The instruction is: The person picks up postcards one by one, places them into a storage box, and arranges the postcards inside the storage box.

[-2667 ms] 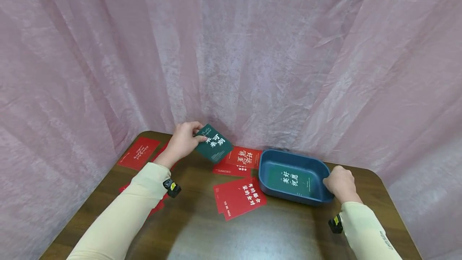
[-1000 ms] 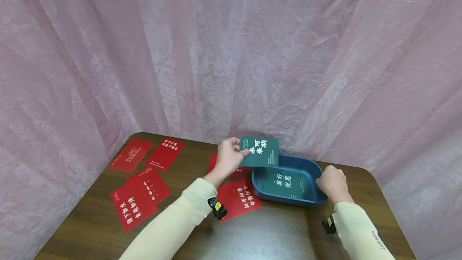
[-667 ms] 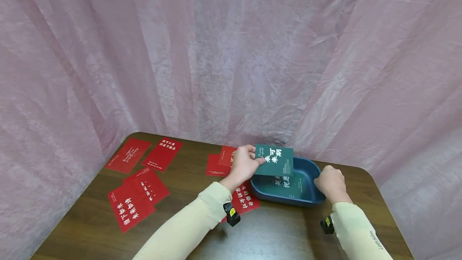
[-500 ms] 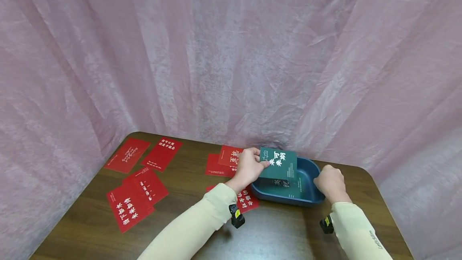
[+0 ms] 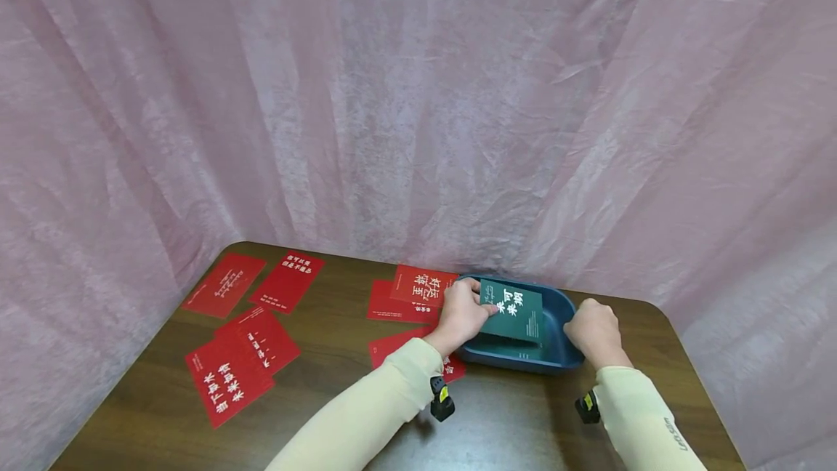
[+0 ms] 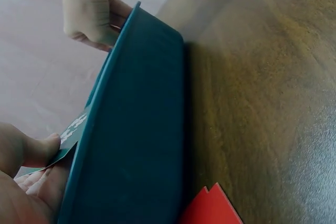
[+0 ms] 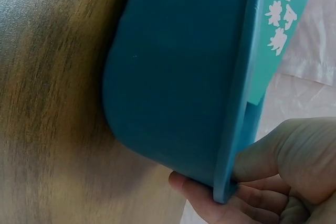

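Note:
My left hand pinches a green card with white Chinese characters by its left edge, thumb on top. In the head view the card is tilted, partly within the blue plastic bin. Another green card lies on the bin's floor, mostly covered by the held one. My right hand grips the bin's right end; in the right wrist view the thumb is inside the rim and the fingers are outside. The left wrist view shows the left thumb on the card at the rim.
Left of the bin lie overlapping red cards, one of them partly behind my left forearm. More red cards are spread over the left side of the wooden table. A pink curtain hangs behind the table.
My left hand has carried the green card rightward from the table's back left to the bin, then lowered it into the opening. My right hand keeps its hold on the bin.

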Available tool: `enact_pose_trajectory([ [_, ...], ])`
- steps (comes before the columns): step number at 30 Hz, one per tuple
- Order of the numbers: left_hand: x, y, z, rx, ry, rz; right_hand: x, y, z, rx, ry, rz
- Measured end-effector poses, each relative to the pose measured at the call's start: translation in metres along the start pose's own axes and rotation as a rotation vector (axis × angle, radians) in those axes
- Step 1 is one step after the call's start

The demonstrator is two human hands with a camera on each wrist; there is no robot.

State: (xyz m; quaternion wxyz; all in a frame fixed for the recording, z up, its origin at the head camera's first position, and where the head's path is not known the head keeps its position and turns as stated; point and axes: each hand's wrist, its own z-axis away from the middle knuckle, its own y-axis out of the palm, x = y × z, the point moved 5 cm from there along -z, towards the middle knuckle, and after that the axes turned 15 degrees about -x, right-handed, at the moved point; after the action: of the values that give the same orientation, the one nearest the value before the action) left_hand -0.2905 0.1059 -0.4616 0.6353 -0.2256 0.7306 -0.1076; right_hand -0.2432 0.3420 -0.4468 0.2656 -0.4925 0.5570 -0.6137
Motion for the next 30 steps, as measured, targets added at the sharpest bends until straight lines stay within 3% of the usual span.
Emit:
enact_pose_trajectory([
  [13, 0.005, 0.011, 0.002, 0.061, 0.031, -0.083, 0.001, -0.001, -0.001, -0.007, 0.012, 0.013],
  [22, 0.004, 0.017, 0.003, 0.051, 0.066, -0.231, 0.000, -0.001, -0.002, -0.019, -0.007, 0.025],
  [30, 0.007, 0.019, 0.003, 0.102, 0.036, -0.254, 0.001, -0.001, -0.001, -0.016, -0.020, 0.013],
])
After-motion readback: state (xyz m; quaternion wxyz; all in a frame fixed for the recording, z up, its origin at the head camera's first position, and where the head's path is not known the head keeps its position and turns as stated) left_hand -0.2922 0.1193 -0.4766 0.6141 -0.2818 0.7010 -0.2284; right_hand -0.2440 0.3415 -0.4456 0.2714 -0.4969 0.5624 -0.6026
